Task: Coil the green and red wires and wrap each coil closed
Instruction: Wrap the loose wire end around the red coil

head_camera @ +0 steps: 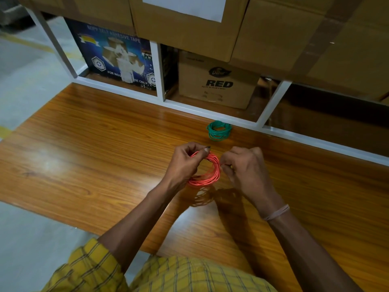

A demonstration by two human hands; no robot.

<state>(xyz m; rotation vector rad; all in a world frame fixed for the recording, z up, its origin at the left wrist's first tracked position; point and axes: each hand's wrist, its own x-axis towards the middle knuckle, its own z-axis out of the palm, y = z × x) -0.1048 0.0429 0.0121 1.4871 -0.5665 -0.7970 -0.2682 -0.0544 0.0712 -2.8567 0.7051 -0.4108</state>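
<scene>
Small green wire coil [219, 130] lies apparently finished on the wooden tabletop [94, 144] right of centre; just below, left hand [185, 165] grips the red wire coil [207, 171], right hand [245, 167] pinching its loose end, wrapping seemingly unfinished.

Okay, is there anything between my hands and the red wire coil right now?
No. The left hand grips the red coil at its top, and the right hand pinches wire at its right side. The green coil lies apart, farther back.
</scene>
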